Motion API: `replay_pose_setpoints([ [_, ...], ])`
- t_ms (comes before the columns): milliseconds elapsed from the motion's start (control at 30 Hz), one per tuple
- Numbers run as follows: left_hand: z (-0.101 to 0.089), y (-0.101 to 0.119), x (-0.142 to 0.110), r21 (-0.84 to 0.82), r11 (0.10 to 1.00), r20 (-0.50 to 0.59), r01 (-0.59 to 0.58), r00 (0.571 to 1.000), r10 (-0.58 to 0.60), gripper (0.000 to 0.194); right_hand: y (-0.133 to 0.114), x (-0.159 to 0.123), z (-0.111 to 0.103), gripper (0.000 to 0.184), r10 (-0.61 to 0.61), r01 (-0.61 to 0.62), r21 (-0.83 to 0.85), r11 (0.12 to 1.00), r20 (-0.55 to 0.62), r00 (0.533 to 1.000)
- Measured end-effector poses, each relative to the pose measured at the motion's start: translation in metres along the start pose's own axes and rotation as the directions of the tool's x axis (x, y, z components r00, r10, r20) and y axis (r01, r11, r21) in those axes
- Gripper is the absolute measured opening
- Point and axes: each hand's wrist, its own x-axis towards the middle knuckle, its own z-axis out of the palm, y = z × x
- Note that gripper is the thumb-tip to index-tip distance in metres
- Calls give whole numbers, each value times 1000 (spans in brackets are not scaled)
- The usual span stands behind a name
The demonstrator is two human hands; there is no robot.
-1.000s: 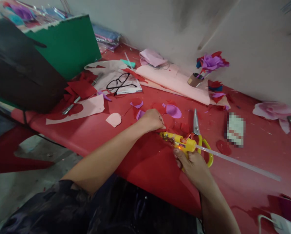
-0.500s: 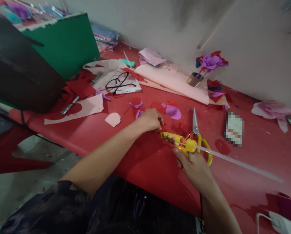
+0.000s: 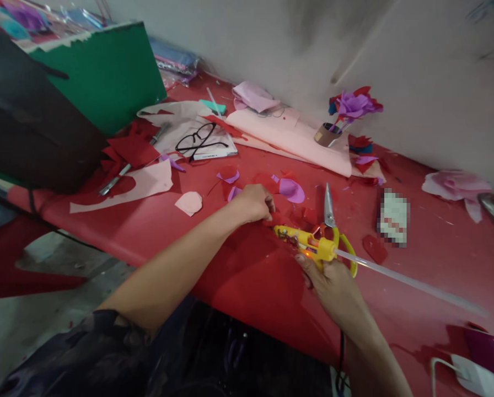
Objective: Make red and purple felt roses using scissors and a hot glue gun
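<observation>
My right hand (image 3: pixel 332 281) is wrapped round the handle of a yellow hot glue gun (image 3: pixel 323 249), whose small orange light is lit. A long clear glue stick (image 3: pixel 396 274) sticks out of its back end. The nozzle points left, close to my left hand (image 3: pixel 252 203). Bent and pinched, the left fingers hold a red petal-like piece (image 3: pixel 279 216), partly hidden and hard to tell from the red tabletop. Scissors (image 3: pixel 328 207) with yellow handles lie just behind the gun, partly covered by it. Purple petals (image 3: pixel 291 190) lie beyond my left hand.
Pink cut pieces (image 3: pixel 189 203), eyeglasses (image 3: pixel 201 140) and a rolled pink sheet (image 3: pixel 292 140) lie on the red table (image 3: pixel 230 264). A holder (image 3: pixel 326 135) with purple and red flowers stands at the back. A white charger (image 3: pixel 476 375) sits at the lower right.
The glue gun has shifted slightly to the right, its nozzle a little farther from my left fingers. The left hand stays in nearly the same place. The whole view has drifted slightly.
</observation>
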Motion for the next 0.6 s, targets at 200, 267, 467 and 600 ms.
replay_pose_setpoints([
  [200, 0, -1, -2, -28, 1000, -3, -8, 1000, 7, 16, 6, -4, -3, 40, -11, 11, 1, 1000, -13, 1000],
  [267, -1, -1, -2, -16, 1000, -2, -20, 1000, 20, 17, 8, -5, -4, 40, -20, 20, 3, 1000, -20, 1000],
  [467, -2, -2, -1, -18, 999, 4, -29, 1000, 29, 15, 10, -8, -9, 40, -32, 32, -5, 999, -49, 998],
  [600, -1, -3, -1, -33, 999, 7, -24, 1000, 24, 15, 12, -9, -11, 41, -9, 8, -16, 1000, -58, 998],
])
